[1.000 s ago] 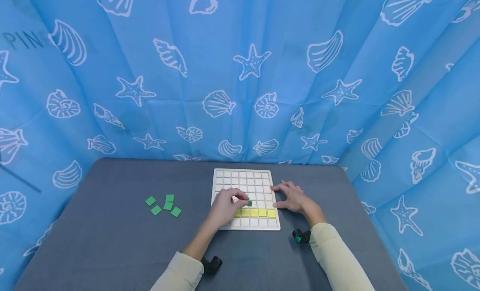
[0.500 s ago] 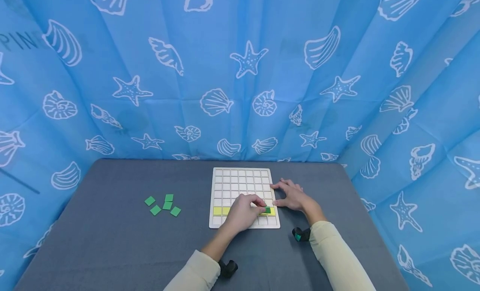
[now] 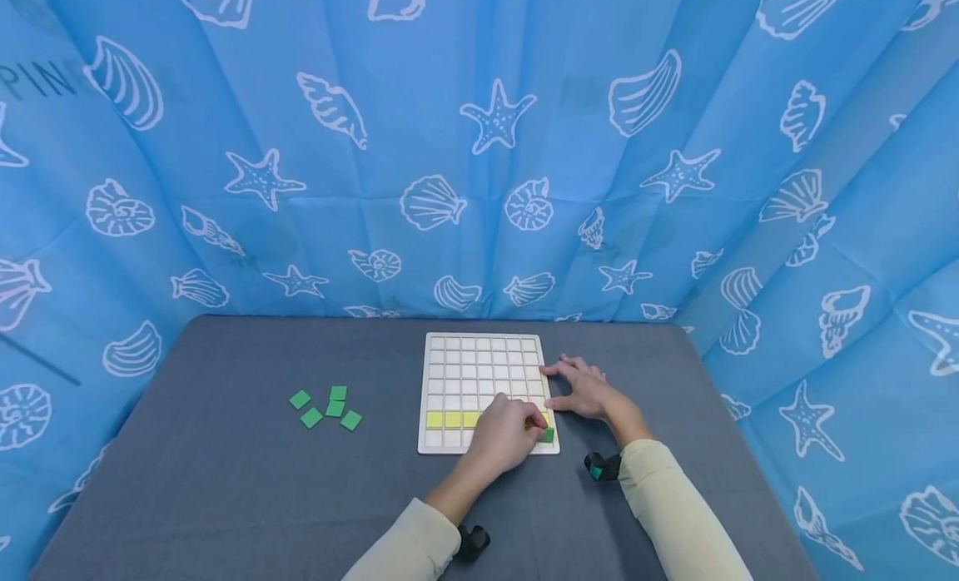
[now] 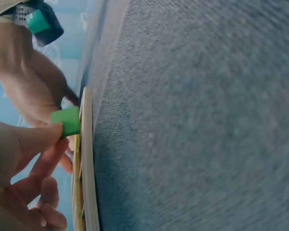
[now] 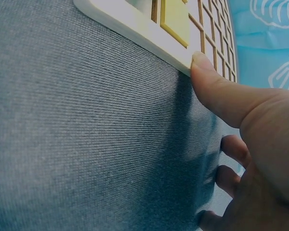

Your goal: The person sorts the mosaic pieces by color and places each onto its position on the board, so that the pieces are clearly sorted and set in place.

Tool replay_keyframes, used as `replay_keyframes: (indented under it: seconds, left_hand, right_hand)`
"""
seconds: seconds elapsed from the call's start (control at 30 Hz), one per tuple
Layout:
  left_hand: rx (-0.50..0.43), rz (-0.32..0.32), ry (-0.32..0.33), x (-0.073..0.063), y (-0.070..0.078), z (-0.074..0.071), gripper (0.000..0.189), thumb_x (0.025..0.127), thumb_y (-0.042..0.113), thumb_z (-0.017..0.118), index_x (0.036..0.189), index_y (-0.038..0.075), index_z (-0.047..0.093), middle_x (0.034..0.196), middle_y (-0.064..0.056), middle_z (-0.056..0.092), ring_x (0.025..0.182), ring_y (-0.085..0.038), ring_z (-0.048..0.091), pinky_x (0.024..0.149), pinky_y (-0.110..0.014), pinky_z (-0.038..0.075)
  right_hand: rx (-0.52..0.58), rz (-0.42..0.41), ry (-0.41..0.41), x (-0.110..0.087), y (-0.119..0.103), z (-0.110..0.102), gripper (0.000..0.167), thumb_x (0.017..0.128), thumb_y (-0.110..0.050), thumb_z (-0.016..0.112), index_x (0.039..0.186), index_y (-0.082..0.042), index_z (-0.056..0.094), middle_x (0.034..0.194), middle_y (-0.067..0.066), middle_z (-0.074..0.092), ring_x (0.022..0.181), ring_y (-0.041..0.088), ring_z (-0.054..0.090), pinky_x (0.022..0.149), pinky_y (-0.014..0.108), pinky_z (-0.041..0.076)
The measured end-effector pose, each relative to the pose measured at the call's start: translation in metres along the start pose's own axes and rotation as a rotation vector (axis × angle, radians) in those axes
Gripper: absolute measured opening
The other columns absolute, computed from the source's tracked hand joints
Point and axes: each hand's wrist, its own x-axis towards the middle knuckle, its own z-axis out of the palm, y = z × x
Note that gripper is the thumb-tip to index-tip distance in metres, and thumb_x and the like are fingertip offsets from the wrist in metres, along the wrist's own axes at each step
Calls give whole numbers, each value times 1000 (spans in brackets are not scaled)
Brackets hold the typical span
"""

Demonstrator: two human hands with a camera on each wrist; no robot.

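A white grid board lies on the table, with a row of yellow square tiles in its second row from the near edge. My left hand pinches a green square tile between thumb and fingers at the near right corner cell. In the left wrist view the green tile stands tilted at the board's edge, thumb on one face. My right hand steadies the board's right side. Its thumb rests on the rim in the right wrist view, fingers spread farther along.
Several loose green tiles lie on the grey tabletop left of the board. A blue curtain with white shells and starfish hangs behind the table and along both sides.
My left hand has carried the green tile rightward and nearer, from above the board's middle, past the yellow row, to the near right corner. My right hand stays at the board's side.
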Motion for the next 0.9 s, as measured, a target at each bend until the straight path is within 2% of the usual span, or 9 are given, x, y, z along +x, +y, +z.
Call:
replay_keyframes:
  seconds: [0.2,0.4,0.57,0.67,0.9]
  left_hand:
    - [90,40,27,0,2,1,9,87,25,82,80,28,77,71,16,62,72,-6,43,64,-22,35]
    - [283,132,55,1,5,-1,6,86,27,82,81,28,79,76,14,70,73,-9,45,67,-26,36]
    - [367,172,58,2,6,-2,1,87,31,82,86,30,82,80,13,73,74,-10,43,65,-25,32]
    - [431,209,64,1,5,-1,4,88,36,80,89,33,83,84,13,73,76,-11,43,64,-26,32]
    - [540,247,40,0,5,0,11,88,44,78,93,36,83,95,12,69,86,-12,46,70,-28,37]
  right_hand:
    - [9,8,-11,2,0,0,63,93,-38,74,149,-22,52,167,24,22,146,55,24,115,74,19]
    - [4,10,-2,2,0,1,63,93,-38,74,149,-20,52,167,25,22,147,56,24,116,74,18]
    - [2,14,-2,1,0,1,63,93,-39,74,149,-20,52,167,25,22,147,56,23,117,74,17]
    - [0,17,-2,1,0,1,62,93,-38,74,149,-20,52,167,25,22,147,56,23,117,74,16]
    - [-18,5,8,2,2,2,63,94,-40,73,149,-20,52,166,25,23,147,57,24,116,74,17]
